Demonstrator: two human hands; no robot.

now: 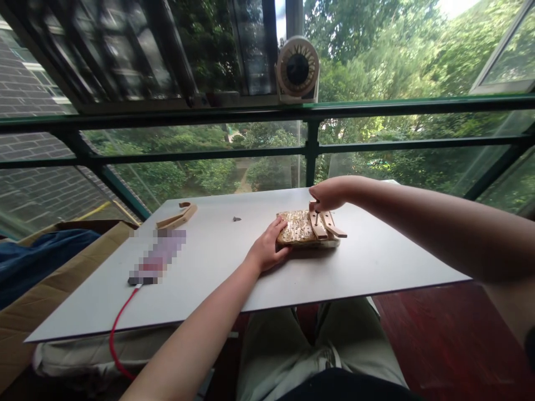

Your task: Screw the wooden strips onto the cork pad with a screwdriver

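A speckled, glossy-wrapped block [296,227] lies flat; two holed wooden strips [320,231] cross its three-o'clock end, a thin shaft [316,219] over one.

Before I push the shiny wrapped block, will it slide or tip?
The shiny wrapped block would probably slide rather than tip, since it lies low and broad. Looking glossy, it may feel slippery. Its boxy shape makes rolling seem unlikely.

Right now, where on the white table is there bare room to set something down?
On the white table, one patch lies between the pixelated item and left hand, nearer than the screws; another, right of the wrapped block, below the right forearm. Crowded: the block, under left hand, right hand and wooden pieces.
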